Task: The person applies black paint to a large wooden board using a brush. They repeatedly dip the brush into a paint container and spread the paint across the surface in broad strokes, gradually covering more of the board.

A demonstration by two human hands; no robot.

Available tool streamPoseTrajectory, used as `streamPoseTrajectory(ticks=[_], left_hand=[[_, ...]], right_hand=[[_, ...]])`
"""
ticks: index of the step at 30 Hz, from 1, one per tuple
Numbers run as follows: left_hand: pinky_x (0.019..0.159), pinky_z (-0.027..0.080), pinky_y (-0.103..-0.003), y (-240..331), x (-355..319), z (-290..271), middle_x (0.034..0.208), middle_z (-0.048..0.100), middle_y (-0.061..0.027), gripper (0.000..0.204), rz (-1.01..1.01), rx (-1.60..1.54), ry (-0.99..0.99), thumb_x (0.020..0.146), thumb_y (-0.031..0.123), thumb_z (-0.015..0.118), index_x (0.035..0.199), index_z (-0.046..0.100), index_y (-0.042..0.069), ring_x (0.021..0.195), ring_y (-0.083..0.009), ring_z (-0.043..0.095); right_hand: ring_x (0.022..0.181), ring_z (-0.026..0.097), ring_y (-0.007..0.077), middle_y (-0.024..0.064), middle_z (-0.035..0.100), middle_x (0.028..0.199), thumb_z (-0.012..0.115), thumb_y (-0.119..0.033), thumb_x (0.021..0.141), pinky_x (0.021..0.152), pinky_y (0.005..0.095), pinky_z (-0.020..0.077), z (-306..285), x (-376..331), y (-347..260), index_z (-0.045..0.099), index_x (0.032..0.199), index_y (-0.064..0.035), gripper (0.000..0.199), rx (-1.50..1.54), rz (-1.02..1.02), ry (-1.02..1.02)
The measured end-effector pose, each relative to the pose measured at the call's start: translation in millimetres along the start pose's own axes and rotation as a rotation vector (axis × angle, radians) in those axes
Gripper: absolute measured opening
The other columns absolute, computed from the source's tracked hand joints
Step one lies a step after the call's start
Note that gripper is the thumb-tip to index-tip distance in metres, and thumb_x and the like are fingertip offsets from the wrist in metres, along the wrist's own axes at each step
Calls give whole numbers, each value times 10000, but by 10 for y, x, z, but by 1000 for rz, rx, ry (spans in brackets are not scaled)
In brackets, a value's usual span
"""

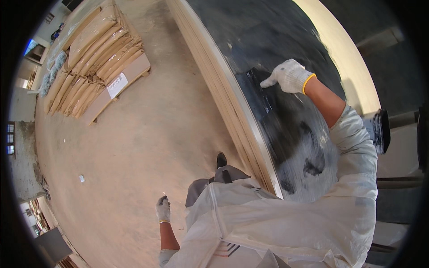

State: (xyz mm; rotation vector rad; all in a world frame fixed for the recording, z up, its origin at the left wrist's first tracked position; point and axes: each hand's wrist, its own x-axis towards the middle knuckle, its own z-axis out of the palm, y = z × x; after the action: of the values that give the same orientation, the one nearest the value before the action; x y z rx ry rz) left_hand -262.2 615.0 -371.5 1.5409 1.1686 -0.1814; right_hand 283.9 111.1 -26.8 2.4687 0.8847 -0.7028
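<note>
Gloved hands wide apart

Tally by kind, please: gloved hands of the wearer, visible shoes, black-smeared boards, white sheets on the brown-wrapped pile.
Gloved hands (left hand, right hand): 2
Shoe: 1
Black-smeared board: 1
White sheet on brown-wrapped pile: 1
Total: 5

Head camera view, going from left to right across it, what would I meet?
Small barred window, stack of brown plastic-wrapped packages, left hand in a stained white glove, dark rounded shoe, right hand in a white knitted glove with yellow cuff, black boxy object of unclear kind.
</note>
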Motion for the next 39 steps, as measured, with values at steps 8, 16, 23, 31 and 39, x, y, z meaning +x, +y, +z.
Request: streamPoseTrajectory(ticks=[8, 16, 23, 31, 39], left_hand=[[873, 606, -392, -819, 149, 185, 1058, 833, -117, 300, -104, 493, -98, 997, 225, 647, 1146, 812, 23, 947, -240, 780], [815, 612, -382, 92, 1249, 336, 1016, 829, -102, 282, -81, 481, -290, 1002, 201, 644, 1153, 800, 20, 906, -233, 775], [563, 527, -275, 2106, 3216, 397, 909, 707, -33, 247, 57, 33, -176, 1033, 104, 597, 1225, 738, 36, 671, -130, 639], [642, 540, -272, 3838, 3953, 966, 994, 756, -47, 308, 264, 308, -325, 1024, 145, 614, 1276, 748, 30, 735, -113, 664], [878, 607, -322, 4183, 3628, 2388, 1117, 808, -129, 294, 481, 541, -806, 1037, 144, 625, 1258, 758, 2, 975, -194, 767]], right_hand=[[1160, 746, 354, 121, 767, 1311, 542, 25, 911, 1013, 427, 594, -375, 948, 509, 695, 1446, -430, 719, 115, 125, 79], [1160, 754, 350, 100, 752, 1351, 553, -30, 932, 978, 502, 629, -838, 1802, 904, 671, 1463, -458, 692, 56, 295, 162], [1092, 724, 287, 94, 762, 1126, 578, -56, 963, 1035, 430, 532, -826, 1803, 887, 659, 1480, -462, 662, 4, 295, 162], [937, 661, 224, 46, 671, 952, 623, -84, 913, 919, 394, 492, -243, 780, 348, 698, 1425, -480, 652, 52, 429, 153], [992, 670, 263, 67, 693, 1004, 604, -176, 982, 954, 425, 511, -427, 1228, 70, 696, 1426, -465, 538, 195, 639, 204]])
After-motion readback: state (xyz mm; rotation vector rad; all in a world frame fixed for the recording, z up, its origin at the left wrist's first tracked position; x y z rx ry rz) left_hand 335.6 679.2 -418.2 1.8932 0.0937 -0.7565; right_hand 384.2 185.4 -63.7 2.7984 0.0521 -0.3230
